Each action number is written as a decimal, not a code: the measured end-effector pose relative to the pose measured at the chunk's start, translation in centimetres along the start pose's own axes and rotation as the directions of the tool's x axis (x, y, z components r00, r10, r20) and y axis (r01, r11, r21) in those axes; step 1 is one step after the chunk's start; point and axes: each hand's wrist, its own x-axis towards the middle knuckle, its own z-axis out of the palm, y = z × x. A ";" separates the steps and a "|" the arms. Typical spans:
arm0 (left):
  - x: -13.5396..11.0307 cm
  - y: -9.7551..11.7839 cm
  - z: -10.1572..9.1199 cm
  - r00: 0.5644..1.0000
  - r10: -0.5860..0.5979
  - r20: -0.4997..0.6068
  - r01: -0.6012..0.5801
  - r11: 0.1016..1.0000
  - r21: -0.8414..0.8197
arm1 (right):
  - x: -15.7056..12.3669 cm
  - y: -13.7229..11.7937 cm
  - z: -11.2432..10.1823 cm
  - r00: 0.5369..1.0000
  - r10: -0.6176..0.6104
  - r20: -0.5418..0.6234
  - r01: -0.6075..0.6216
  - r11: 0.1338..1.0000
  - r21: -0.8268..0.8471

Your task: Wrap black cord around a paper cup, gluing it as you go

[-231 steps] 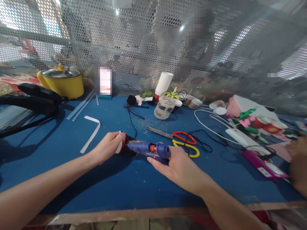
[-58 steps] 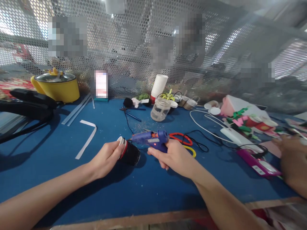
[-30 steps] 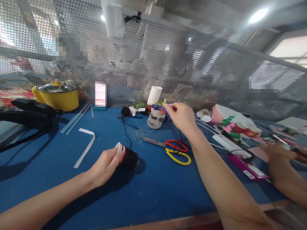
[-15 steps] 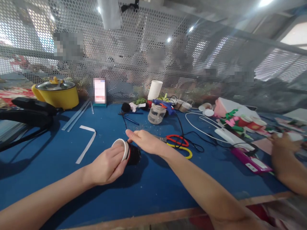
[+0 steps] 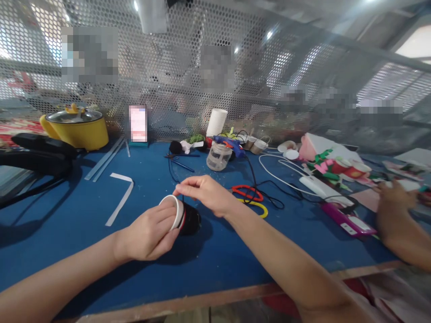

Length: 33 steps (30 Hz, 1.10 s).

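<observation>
Right fingers (image 5: pixel 192 181) now on cord (image 5: pixel 170 171), off glue gun (image 5: pixel 237 148)

White-rimmed round cup (image 5: pixel 190 219), body covered in black wrapping, thin red strip showing below rim. Tipped sideways, mouth left, base right, at the front middle of the blue tabletop (image 5: pixel 134 273). Thin black cord (image 5: pixel 170 172): slack curve from round black ball (image 5: pixel 175 147) toward cup mouth.

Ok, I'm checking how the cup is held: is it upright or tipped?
Tipped: the cup slants in the left hand, its white rim facing left and black-wrapped body pointing right.
</observation>
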 end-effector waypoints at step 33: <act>0.3 1.0 0.5 0.724 -0.636 0.269 0.680 0.591 -0.434 | 0.3 1.7 -1.1 0.876 -0.184 -0.446 0.212 0.977 0.012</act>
